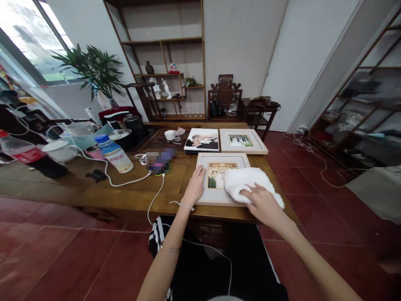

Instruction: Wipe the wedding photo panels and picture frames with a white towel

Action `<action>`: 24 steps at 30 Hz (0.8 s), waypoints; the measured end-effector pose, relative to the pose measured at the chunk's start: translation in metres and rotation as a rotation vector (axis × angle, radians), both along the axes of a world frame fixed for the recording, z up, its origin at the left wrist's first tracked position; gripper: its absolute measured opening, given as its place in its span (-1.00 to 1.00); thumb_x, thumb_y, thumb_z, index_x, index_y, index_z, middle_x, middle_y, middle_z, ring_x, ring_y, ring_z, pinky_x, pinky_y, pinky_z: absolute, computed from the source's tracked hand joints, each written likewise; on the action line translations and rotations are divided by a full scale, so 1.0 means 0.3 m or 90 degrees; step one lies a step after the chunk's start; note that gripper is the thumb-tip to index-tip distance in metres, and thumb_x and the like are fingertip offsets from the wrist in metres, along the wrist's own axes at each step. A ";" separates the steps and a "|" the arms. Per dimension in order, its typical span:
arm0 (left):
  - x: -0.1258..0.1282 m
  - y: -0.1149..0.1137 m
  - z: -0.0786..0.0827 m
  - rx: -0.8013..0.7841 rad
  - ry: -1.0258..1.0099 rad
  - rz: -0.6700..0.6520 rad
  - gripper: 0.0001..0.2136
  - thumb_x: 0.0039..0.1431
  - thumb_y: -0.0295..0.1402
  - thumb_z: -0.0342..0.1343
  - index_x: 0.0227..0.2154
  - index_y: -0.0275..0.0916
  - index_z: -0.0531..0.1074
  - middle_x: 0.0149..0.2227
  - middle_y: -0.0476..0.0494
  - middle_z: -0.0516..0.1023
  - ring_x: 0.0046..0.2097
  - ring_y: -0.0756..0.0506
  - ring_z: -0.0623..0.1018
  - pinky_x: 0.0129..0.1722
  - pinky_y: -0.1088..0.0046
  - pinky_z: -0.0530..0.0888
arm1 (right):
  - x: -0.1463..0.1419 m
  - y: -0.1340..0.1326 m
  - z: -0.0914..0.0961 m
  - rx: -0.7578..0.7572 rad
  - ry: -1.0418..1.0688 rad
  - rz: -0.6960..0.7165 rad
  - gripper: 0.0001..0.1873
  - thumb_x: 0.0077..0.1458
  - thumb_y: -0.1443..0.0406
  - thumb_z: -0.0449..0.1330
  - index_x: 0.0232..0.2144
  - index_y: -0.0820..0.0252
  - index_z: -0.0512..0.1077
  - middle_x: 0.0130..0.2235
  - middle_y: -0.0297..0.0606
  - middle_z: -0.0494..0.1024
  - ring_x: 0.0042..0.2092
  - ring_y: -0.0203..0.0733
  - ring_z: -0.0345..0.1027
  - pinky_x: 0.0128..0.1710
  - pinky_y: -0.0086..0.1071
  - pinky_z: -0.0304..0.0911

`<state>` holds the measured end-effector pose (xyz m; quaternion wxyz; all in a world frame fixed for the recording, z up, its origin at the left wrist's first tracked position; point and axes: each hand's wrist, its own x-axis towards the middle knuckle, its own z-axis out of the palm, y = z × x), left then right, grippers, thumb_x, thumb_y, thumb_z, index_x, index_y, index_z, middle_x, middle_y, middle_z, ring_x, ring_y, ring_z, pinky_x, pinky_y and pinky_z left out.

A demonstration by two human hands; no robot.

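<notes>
A light wooden picture frame (202, 200) with a white mat and a small photo lies flat near the table's front edge. My left hand (196, 184) rests on its left side, fingers along the border. In my right hand (261, 200) is a white cloth (250, 177), pressed on the frame's right half and covering part of the photo. The fingers of that hand are bent into the cloth. Behind lie a second wooden picture frame (263, 147) with a photo in it and, left of that, a flat photo panel (202, 140).
On the wooden table (175, 184) to the left are a blue-capped bottle (117, 156), a cola bottle (34, 156), a white cup (61, 150) and a blurred-out device (161, 161) with white cables. A cable hangs over the front edge to my lap. Shelves and a chair (225, 98) stand behind.
</notes>
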<state>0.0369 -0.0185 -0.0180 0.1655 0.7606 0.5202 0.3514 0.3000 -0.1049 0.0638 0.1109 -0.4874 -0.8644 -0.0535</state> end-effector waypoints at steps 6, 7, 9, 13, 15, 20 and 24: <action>-0.008 -0.003 0.001 -0.002 -0.002 -0.012 -0.35 0.00 -0.76 -0.13 0.18 -0.25 0.26 0.33 -0.35 0.14 0.39 -0.21 0.03 0.31 -0.05 0.09 | -0.014 0.094 -0.006 0.054 0.052 -0.065 -0.52 0.03 0.48 0.03 -0.01 0.12 0.45 -0.05 -0.13 0.55 0.03 0.06 0.36 0.09 -0.10 0.15; -0.008 -0.004 0.003 -0.003 -0.001 -0.014 -0.35 0.00 -0.76 -0.13 0.18 -0.25 0.27 0.32 -0.35 0.15 0.39 -0.21 0.04 0.31 -0.05 0.09 | -0.016 0.150 -0.012 0.073 0.064 -0.089 -0.52 0.07 0.47 0.03 0.03 0.17 0.42 -0.01 -0.07 0.53 0.06 0.11 0.32 0.11 -0.05 0.13; -0.008 -0.005 0.009 -0.005 0.002 -0.016 -0.36 0.00 -0.76 -0.13 0.17 -0.25 0.28 0.31 -0.35 0.16 0.39 -0.21 0.05 0.30 -0.06 0.10 | -0.020 0.268 -0.021 0.103 0.079 -0.125 -0.57 0.15 0.43 0.04 0.07 0.23 0.38 0.07 0.04 0.45 0.13 0.17 0.24 0.13 0.05 0.10; -0.004 -0.005 0.014 -0.007 0.004 -0.006 -0.38 0.01 -0.76 -0.16 0.15 -0.27 0.31 0.30 -0.37 0.18 0.38 -0.22 0.08 0.29 -0.06 0.12 | -0.041 0.417 -0.029 0.103 0.046 -0.094 -0.63 0.22 0.19 0.16 0.05 0.18 0.37 0.14 -0.10 0.36 0.13 0.04 0.25 0.11 0.09 0.17; -0.002 -0.004 0.012 -0.005 0.001 0.001 -0.38 0.01 -0.76 -0.17 0.15 -0.28 0.31 0.30 -0.37 0.18 0.37 -0.21 0.09 0.30 -0.04 0.13 | -0.059 0.412 -0.035 0.080 0.013 -0.045 -0.69 0.19 0.27 0.18 -0.01 0.20 0.41 0.09 -0.10 0.43 0.16 0.05 0.23 0.15 0.10 0.11; 0.001 -0.005 0.004 0.005 -0.011 0.012 -0.38 0.03 -0.76 -0.18 0.17 -0.29 0.28 0.30 -0.37 0.18 0.37 -0.19 0.10 0.31 0.01 0.12 | -0.068 0.184 -0.022 0.019 -0.041 0.041 -0.56 -0.02 0.54 0.05 -0.08 0.25 0.47 -0.02 0.02 0.54 0.10 0.04 0.33 0.20 0.00 0.06; -0.002 -0.008 0.003 0.007 -0.010 0.001 -0.40 0.07 -0.74 -0.18 0.18 -0.27 0.27 0.31 -0.34 0.16 0.38 -0.19 0.08 0.33 0.03 0.10 | -0.035 -0.051 0.017 -0.020 -0.051 0.070 -0.47 -0.12 0.55 0.01 -0.10 0.13 0.46 0.04 -0.07 0.52 0.07 -0.01 0.39 0.09 -0.11 0.24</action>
